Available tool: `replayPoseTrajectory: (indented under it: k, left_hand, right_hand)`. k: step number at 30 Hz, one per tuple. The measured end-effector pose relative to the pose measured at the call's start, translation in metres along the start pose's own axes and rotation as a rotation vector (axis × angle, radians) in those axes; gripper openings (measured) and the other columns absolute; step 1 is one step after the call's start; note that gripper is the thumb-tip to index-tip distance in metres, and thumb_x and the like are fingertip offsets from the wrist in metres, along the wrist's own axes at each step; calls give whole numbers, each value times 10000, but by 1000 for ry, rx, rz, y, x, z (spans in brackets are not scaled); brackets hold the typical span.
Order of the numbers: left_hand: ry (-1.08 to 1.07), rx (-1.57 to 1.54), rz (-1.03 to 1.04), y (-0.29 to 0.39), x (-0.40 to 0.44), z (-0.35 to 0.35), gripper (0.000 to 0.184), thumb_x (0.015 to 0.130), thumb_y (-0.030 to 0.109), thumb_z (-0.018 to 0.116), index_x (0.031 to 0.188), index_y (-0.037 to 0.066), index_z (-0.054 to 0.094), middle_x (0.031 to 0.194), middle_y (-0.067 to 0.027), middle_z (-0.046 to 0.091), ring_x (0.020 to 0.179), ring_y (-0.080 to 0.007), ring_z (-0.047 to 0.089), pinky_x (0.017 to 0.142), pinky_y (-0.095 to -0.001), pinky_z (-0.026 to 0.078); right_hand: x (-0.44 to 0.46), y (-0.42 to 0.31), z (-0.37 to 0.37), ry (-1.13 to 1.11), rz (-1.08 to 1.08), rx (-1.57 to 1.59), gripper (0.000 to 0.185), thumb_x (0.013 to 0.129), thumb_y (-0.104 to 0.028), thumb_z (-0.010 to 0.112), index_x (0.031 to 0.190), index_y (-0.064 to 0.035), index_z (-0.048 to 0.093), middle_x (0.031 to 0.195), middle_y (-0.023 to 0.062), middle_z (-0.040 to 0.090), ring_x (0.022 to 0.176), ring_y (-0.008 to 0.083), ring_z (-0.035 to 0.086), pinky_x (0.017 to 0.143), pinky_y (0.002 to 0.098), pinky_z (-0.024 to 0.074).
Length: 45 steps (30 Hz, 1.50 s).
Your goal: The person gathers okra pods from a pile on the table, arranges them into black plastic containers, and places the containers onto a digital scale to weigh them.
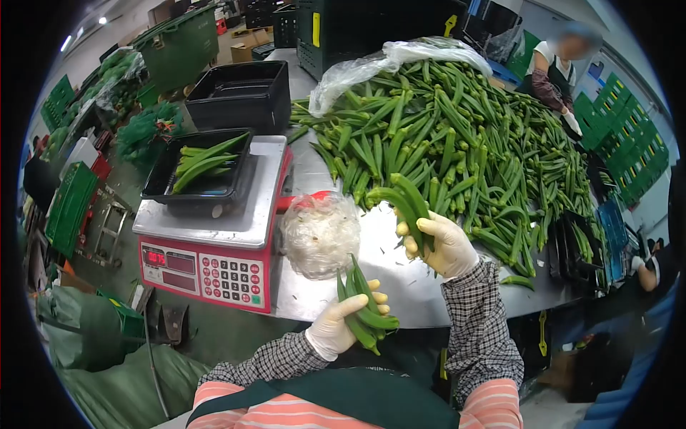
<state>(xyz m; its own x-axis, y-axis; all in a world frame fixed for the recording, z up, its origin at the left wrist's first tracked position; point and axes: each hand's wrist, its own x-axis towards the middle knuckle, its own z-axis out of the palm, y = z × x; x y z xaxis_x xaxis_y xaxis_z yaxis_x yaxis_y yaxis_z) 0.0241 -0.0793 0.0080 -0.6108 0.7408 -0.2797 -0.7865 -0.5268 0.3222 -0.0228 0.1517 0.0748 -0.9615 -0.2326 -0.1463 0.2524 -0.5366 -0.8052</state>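
My left hand (341, 323), in a pale glove, is closed round a few okra pods (363, 309) just off the table's front edge. Raised over the metal table, my gloved right hand (441, 242) grips more okra (411, 207), the pods pointing up and left. Beyond it spreads a big heap of okra (443, 143), partly under clear plastic sheeting (400, 53). To the left, a red digital scale (204, 268) carries a black tray (236, 168) with several okra pods lying in it. Between scale and hands sits a plastic-wrapped bundle (321, 236).
Stacked black trays (239, 93) stand behind the scale. Another person (557, 68) is at the far right, near green crates (625, 136). A further gloved hand (638, 264) shows at the right edge. Green sacks (100, 343) lie on the floor at left.
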Motion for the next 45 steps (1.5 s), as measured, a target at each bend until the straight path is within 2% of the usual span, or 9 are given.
replayPoseTrajectory:
  k: [11, 18, 21, 26, 30, 31, 33, 37, 45]
  left_hand:
    - [3, -27, 110, 6, -3, -4, 476, 877, 267, 559, 1240, -17, 441, 1095, -172, 580, 1002, -295, 571, 932, -469, 430]
    - [-87, -21, 147, 18, -11, 1, 516, 875, 227, 566, 1288, -20, 378, 1122, -182, 562, 1031, -287, 565, 930, -457, 440]
    - [-83, 121, 235, 28, -14, 5, 525, 858, 205, 585, 1280, -27, 376, 1112, -186, 560, 1030, -283, 564, 932, -439, 442]
    - [-90, 364, 363, 51, -15, 21, 498, 844, 192, 599, 1243, -36, 407, 1110, -182, 556, 1034, -265, 561, 923, -398, 447]
    - [-169, 572, 132, 50, -6, 25, 402, 854, 197, 589, 1171, -33, 496, 1109, -128, 564, 1028, -200, 551, 903, -336, 441]
    - [-344, 564, 56, 46, 2, 16, 391, 861, 173, 586, 1185, -24, 492, 1101, -111, 569, 1017, -185, 550, 895, -318, 441]
    - [-251, 522, 24, 31, -2, 11, 390, 858, 161, 606, 1190, -12, 496, 1099, -103, 574, 1015, -181, 553, 891, -319, 444]
    - [-330, 248, -43, 31, -10, 10, 499, 820, 165, 655, 1241, 6, 440, 1143, -100, 539, 1052, -205, 543, 894, -352, 457]
    - [-445, 186, -17, 51, -15, 20, 730, 765, 188, 691, 1352, 22, 290, 1199, -153, 492, 1085, -264, 525, 960, -397, 420]
  right_hand:
    - [-28, 2, 13, 113, -72, -572, 305, 879, -104, 498, 1155, 26, 484, 943, 67, 587, 695, 108, 534, 652, 248, 461]
    - [-37, 15, 24, 127, -102, -723, 370, 876, -87, 508, 1229, 14, 463, 940, 31, 574, 735, 93, 514, 671, 229, 446]
    - [-41, 10, 27, 156, -65, -1052, 344, 871, -82, 512, 1202, 8, 499, 889, 28, 577, 757, 93, 525, 676, 229, 453]
    - [-54, -13, 44, -114, -48, -1791, 231, 766, -185, 560, 948, -68, 641, 823, 169, 621, 750, 321, 617, 685, 382, 502]
    - [-48, -17, 84, -500, 229, -1897, 236, 737, -212, 618, 900, -43, 639, 796, 165, 624, 750, 337, 612, 701, 392, 496]
    - [-44, -17, 89, -525, 213, -1899, 242, 734, -218, 626, 899, -41, 640, 799, 165, 625, 758, 334, 613, 705, 390, 496]
    - [-36, -15, 96, -595, 164, -1906, 255, 729, -230, 641, 895, -36, 641, 806, 165, 626, 773, 330, 615, 711, 387, 495]
    - [-20, -19, 101, -649, 46, -1715, 251, 718, -201, 680, 858, -1, 618, 759, 135, 638, 737, 280, 637, 681, 350, 502]
    - [4, -34, 139, -424, 221, -1456, 236, 738, -144, 718, 873, 7, 595, 742, 87, 631, 675, 153, 630, 613, 263, 500]
